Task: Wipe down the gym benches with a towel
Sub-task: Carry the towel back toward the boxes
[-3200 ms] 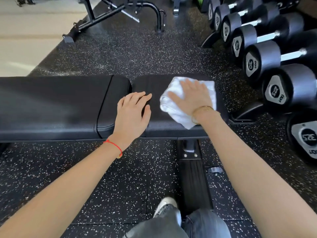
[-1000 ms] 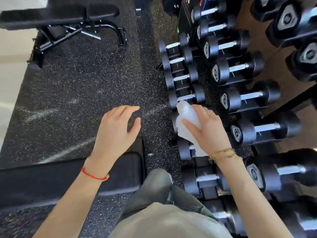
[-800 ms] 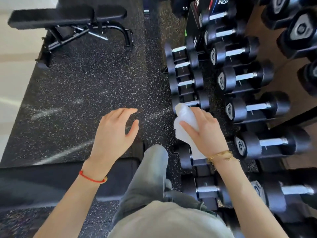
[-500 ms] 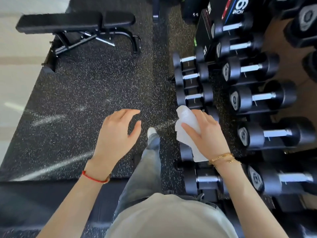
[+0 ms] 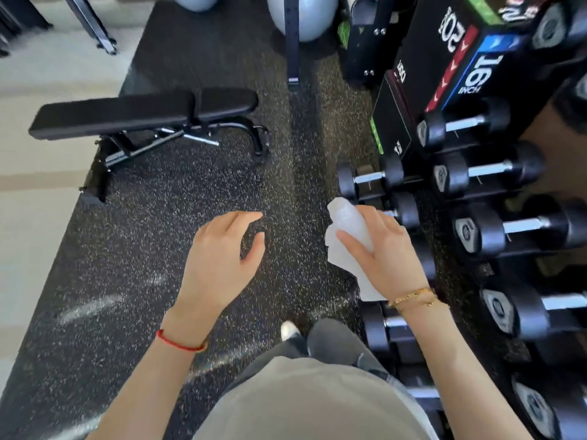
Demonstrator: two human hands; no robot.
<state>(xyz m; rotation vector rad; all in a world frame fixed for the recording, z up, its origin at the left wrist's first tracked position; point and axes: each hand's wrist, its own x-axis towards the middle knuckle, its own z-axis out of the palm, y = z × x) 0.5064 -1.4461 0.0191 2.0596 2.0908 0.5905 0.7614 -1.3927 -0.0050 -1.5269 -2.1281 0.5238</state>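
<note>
A black padded gym bench [image 5: 127, 114] stands on the speckled rubber floor at the upper left, some way ahead of me. My right hand [image 5: 384, 252] grips a bunched white towel [image 5: 346, 236], held in the air beside the dumbbell rack. My left hand [image 5: 222, 258] hangs in front of me over the floor with fingers loosely curled and nothing in it. Both hands are well short of the bench.
A rack of black dumbbells [image 5: 495, 230] runs along the right side. Black plyo boxes [image 5: 444, 68] stand at the upper right. A grey exercise ball [image 5: 301, 14] and a black upright post [image 5: 292, 39] sit ahead. Pale flooring [image 5: 28, 217] borders the rubber mat on the left.
The bench I was wiping has dropped out of view behind me. I have walked forward, and the far bench is nearer. The towel stays in my right hand.
</note>
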